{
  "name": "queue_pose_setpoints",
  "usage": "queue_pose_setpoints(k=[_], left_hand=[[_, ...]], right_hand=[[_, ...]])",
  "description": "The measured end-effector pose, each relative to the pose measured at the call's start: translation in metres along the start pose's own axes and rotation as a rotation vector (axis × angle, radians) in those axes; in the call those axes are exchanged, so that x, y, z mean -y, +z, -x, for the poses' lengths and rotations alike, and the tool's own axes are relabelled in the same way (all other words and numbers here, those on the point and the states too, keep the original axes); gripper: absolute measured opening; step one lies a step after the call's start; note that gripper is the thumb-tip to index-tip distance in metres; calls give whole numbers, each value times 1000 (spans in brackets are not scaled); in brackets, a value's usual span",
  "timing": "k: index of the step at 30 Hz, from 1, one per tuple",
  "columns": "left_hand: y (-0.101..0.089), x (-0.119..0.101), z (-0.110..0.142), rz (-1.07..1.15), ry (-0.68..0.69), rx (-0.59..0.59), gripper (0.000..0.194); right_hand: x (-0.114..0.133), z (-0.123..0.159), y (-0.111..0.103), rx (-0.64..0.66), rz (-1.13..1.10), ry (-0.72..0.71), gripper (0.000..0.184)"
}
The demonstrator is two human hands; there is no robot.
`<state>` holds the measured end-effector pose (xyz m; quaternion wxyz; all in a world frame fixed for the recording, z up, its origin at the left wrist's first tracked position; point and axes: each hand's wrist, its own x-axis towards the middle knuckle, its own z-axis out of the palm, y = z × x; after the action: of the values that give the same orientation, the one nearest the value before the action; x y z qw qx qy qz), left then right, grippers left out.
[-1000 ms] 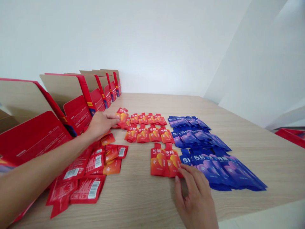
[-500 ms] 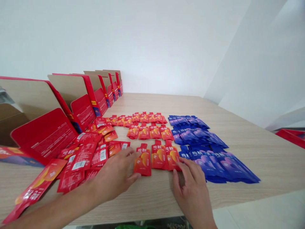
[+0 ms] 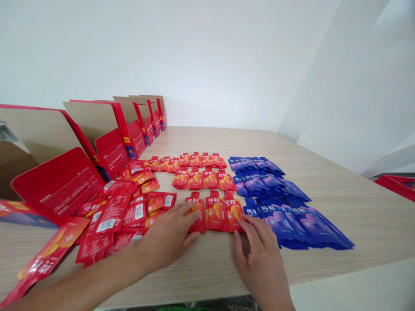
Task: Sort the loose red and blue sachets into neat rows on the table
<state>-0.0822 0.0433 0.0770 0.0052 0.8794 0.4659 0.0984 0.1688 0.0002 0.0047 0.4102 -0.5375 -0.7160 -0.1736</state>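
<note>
Fingers (image 3: 189,211) of the left hand (image 3: 168,235) lay spread and flat on a red-orange foil sachet (image 3: 197,212) at lower centre of the frame, gripping nothing. That sachet touched two matching sachets (image 3: 223,214) in the nearest row on the pale wooden desk (image 3: 356,203). Right hand (image 3: 259,255) rested open, fingertips at the row's right end. Blue foil sachets (image 3: 292,216) lay just beside; loose red sachets (image 3: 110,216) and open red cardboard boxes (image 3: 106,134) occupied the left.

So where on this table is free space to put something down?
Bare wood lies right of the blue packets, to the table edge, and behind both packet rows toward the wall. The left is crowded: loose red packets against open boxes. Both hands, left hand and right hand, fill the near middle.
</note>
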Motion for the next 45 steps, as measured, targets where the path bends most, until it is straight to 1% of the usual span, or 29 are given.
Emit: queue_pose_setpoints(k=[2, 4, 5, 7, 9, 10, 12, 14, 16, 19, 22, 25, 27, 30, 34, 36, 39, 41, 43, 45], left_hand=[[-14, 16, -15, -10, -13, -73, 40], [-31, 41, -41, -57, -80, -122, 34], [-40, 57, -57, -80, -108, -127, 37], [-51, 89, -89, -107, -126, -95, 45], [-52, 118, -116, -121, -100, 6, 46], [-49, 130, -126, -133, -95, 55, 54], [-40, 149, -137, -160, -112, 142, 72], [-32, 164, -138, -187, -145, 198, 82], [-29, 177, -136, -205, -173, 226, 82], [-32, 193, -135, -211, -185, 271, 80], [-34, 201, -141, -194, -143, 336, 83], [-31, 200, -150, -177, -101, 396, 84], [-27, 198, -154, -181, -100, 416, 78], [-21, 197, -157, -209, -123, 406, 63], [-15, 196, -156, -250, -156, 391, 51], [-12, 195, -153, -265, -169, 368, 46], [-10, 193, -148, -290, -199, 306, 44], [-12, 193, -145, -308, -228, 259, 44], [-16, 194, -142, -319, -254, 213, 43], [-23, 196, -139, -323, -273, 169, 43]], right_hand=[[0, 0, 0, 4, -7, 1, 21], [1, 0, 0, 6, -17, 3, 21], [1, 1, 1, 7, -21, 6, 21], [0, 1, 1, 14, -26, 13, 21], [-1, 2, 1, 12, -28, 19, 22], [-1, 2, 2, 10, -30, 22, 22], [-2, 2, 2, 3, -32, 28, 22], [-2, 2, 2, 1, -34, 36, 21], [-2, 2, 2, 2, -38, 33, 21], [-3, 1, 3, 12, -32, 15, 23], [-5, 1, 3, 29, -32, 0, 25], [-5, 2, 2, 29, -41, 2, 25], [-6, 2, 2, 23, -41, 7, 25], [-6, 1, 1, 12, -49, 6, 23], [0, -5, -4, 8, -73, -41, 21], [8, -9, -7, 28, -107, -74, 24], [29, -17, -8, 96, -178, -139, 34], [47, -22, -4, 138, -212, -165, 38], [66, -29, 3, 180, -228, -157, 39], [83, -36, 12, 266, -244, -147, 41]])
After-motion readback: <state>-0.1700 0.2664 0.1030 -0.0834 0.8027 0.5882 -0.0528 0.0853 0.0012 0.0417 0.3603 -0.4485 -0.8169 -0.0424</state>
